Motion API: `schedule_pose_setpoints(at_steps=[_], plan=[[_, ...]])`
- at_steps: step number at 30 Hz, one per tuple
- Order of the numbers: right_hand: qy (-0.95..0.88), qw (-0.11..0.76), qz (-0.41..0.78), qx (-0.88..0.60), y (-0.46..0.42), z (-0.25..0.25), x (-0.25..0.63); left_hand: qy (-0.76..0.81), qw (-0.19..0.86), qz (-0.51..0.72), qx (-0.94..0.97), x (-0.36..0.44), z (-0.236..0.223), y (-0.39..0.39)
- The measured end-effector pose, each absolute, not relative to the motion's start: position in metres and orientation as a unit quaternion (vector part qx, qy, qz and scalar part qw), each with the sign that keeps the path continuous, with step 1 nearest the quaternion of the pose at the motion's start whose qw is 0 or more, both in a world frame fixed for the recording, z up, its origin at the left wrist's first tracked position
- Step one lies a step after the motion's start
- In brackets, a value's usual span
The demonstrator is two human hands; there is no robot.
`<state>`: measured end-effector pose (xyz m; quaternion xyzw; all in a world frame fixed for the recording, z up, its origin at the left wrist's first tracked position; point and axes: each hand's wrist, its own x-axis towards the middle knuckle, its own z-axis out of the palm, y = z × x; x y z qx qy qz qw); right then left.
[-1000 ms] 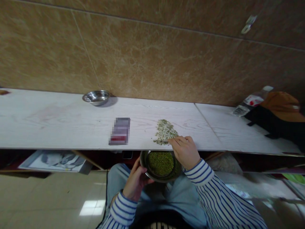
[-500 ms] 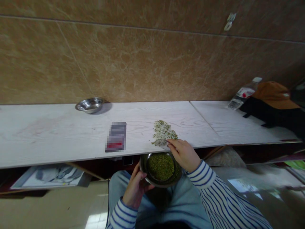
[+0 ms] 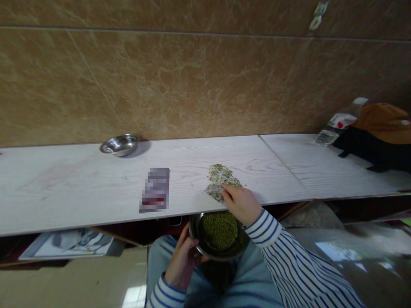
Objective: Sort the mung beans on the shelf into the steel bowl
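My left hand [image 3: 183, 260] is wrapped round the near-left rim of a metal bowl [image 3: 195, 241], just under the table's front edge. Small green grains [image 3: 220, 231] that look like mung beans lie in the bowl. Above its far-right side, my right hand [image 3: 242, 203] pinches a small, flat, pale speckled piece [image 3: 214, 192], whose kind I cannot make out. This piece is low over the table edge, beside a thin patch of green grains mixed with white bits [image 3: 222, 173]. The fingers hide part of the pale piece.
An empty-looking metal bowl [image 3: 120, 145] stands by the wall on the white table [image 3: 80, 188]. A dark blurred packet [image 3: 156, 190] lies left of the grains. On the right are a plastic bottle [image 3: 340, 122], a brown cap [image 3: 385, 119] and black cloth [image 3: 362, 147].
My right hand has shifted slightly left along the table edge with the pale piece, which now lies flatter to view. The left hand keeps hold of the bowl. The camera view has shifted a little.
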<state>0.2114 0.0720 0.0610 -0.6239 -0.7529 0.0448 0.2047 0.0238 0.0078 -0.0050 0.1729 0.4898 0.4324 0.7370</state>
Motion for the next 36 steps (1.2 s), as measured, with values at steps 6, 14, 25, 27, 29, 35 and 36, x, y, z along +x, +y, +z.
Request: schedule_pose_setpoints(at_steps=[6, 14, 25, 27, 29, 35, 36], plan=[[-0.735, 0.169, 0.057, -0.654, 0.077, 0.067, 0.219, 0.489, 0.747, 0.415, 0.175, 0.027, -0.007, 0.016], [-0.745, 0.165, 0.034, -0.646, 0.085, 0.072, 0.225, 0.491, 0.740, 0.422, 0.183, 0.031, -0.002, 0.012], [-0.791, 0.164, -0.143, -0.572, 0.065, 0.073, 0.226, 0.469, 0.744, 0.432, 0.200, 0.029, -0.004, 0.004], [-0.805, 0.164, -0.151, -0.550, 0.063, 0.069, 0.223, 0.467, 0.741, 0.437, 0.205, 0.029, -0.004, 0.003], [-0.813, 0.165, -0.155, -0.537, 0.064, 0.066, 0.219, 0.467, 0.736, 0.442, 0.212, 0.028, -0.004, 0.002], [-0.824, 0.130, -0.168, -0.525, 0.063, 0.064, 0.211, 0.481, 0.730, 0.438, 0.210, 0.029, -0.004, -0.002], [-0.826, 0.124, -0.168, -0.524, 0.062, 0.064, 0.210, 0.480, 0.730, 0.440, 0.209, 0.029, -0.004, -0.003]])
